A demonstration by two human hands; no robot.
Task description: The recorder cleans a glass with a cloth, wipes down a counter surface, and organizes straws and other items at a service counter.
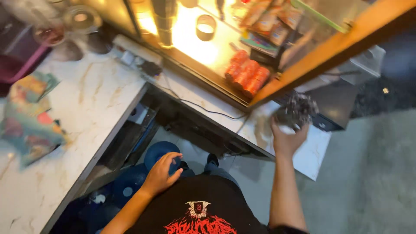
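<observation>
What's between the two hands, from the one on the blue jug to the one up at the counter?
In the head view, between the left hand on the blue jug and the right hand at the marble counter lie pale floor and a dark shoe.

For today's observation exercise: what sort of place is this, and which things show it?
Probably a small shop or snack stall: a lit glass display case holding red cans and snack packets, beside a marble counter.

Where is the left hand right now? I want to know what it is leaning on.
In the head view the left hand is low at centre-left, resting on top of a blue water jug beneath the marble counter.
</observation>
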